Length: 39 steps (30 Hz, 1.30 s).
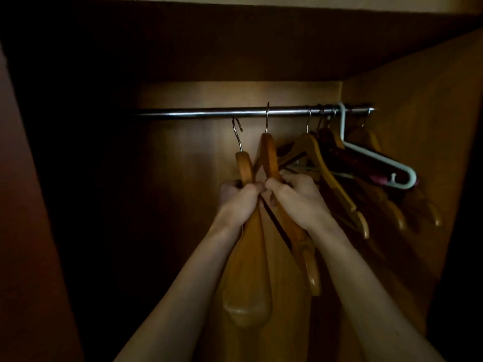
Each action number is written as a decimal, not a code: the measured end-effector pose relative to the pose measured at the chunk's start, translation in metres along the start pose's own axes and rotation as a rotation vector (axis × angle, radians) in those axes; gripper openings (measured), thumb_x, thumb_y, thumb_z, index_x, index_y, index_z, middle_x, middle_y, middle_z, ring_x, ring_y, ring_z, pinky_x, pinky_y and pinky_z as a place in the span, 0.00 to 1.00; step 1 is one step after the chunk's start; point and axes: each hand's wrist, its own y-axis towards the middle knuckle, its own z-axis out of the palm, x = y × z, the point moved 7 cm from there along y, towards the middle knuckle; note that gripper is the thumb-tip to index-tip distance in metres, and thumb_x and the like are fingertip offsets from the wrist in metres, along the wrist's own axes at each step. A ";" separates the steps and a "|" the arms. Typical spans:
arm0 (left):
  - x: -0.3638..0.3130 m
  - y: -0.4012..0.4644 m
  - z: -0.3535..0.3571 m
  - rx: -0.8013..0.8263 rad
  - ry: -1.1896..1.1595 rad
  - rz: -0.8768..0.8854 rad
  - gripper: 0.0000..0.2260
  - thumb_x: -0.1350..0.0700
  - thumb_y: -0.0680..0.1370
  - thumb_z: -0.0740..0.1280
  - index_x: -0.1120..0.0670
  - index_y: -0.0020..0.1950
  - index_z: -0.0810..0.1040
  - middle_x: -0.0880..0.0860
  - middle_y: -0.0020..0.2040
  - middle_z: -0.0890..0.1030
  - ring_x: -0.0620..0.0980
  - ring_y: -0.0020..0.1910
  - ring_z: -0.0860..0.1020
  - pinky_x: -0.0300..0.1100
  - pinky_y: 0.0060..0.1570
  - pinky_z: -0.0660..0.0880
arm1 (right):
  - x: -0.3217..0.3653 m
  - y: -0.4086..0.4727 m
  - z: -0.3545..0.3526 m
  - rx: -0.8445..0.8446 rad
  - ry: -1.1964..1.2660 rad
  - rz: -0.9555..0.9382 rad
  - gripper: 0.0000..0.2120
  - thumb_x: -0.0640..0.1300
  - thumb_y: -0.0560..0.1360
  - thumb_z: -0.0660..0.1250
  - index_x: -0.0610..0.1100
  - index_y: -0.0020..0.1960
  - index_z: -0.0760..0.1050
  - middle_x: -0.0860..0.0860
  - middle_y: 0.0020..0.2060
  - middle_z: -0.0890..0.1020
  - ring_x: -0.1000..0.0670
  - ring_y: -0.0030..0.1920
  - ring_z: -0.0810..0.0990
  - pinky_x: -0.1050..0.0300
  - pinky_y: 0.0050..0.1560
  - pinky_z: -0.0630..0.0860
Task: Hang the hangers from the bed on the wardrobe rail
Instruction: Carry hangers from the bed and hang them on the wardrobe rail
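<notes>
Wooden hangers (pixel 269 158) gripped in both hands (pixel 264 197) below the wardrobe (pixel 418 100) rail (pixel 209 112).

Rail (pixel 209 112): shiny polished metal. Held hangers (pixel 269 158): smooth varnished wood, thin metal hooks (pixel 236 131). Far-right hanger (pixel 379 160): pale glossy plastic. Wardrobe wall (pixel 418 100): matt wood veneer.

Head view, facing close wardrobe rail (pixel 235 111), upward

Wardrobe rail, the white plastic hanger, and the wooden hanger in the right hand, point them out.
Wardrobe rail (pixel 209 111), head view, bare middle stretch.
White plastic hanger (pixel 376 157), head view, sloping arm.
Wooden hanger in the right hand (pixel 269 155), head view, upper shoulder below its hook.
</notes>
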 end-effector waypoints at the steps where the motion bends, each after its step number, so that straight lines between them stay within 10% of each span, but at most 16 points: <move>1: -0.005 0.009 0.003 0.023 0.003 0.001 0.06 0.55 0.76 0.71 0.55 0.41 0.85 0.49 0.29 0.82 0.46 0.30 0.82 0.37 0.33 0.76 | 0.003 0.009 -0.003 -0.010 -0.012 0.005 0.13 0.50 0.78 0.66 0.49 0.36 0.79 0.53 0.32 0.82 0.53 0.38 0.81 0.57 0.40 0.72; 12: -0.047 0.073 0.049 0.092 0.093 0.129 0.13 0.58 0.73 0.70 0.53 0.27 0.81 0.51 0.27 0.83 0.48 0.30 0.83 0.37 0.35 0.78 | 0.011 0.080 -0.039 -0.051 -0.102 0.082 0.19 0.51 0.77 0.65 0.45 0.30 0.79 0.49 0.28 0.82 0.52 0.32 0.81 0.57 0.37 0.73; 24: -0.037 0.100 0.099 0.105 0.136 0.113 0.08 0.57 0.71 0.69 0.60 0.41 0.86 0.56 0.36 0.86 0.56 0.39 0.86 0.54 0.45 0.84 | -0.033 0.103 -0.069 -0.150 -0.089 0.143 0.19 0.51 0.79 0.63 0.44 0.33 0.78 0.48 0.28 0.80 0.48 0.33 0.80 0.55 0.38 0.72; 39: -0.013 0.091 0.148 0.062 0.031 0.172 0.11 0.50 0.78 0.69 0.49 0.36 0.80 0.50 0.35 0.83 0.51 0.39 0.83 0.42 0.39 0.77 | -0.057 0.110 -0.103 -0.005 -0.374 0.099 0.22 0.54 0.81 0.62 0.42 0.36 0.80 0.47 0.32 0.83 0.49 0.39 0.82 0.53 0.44 0.75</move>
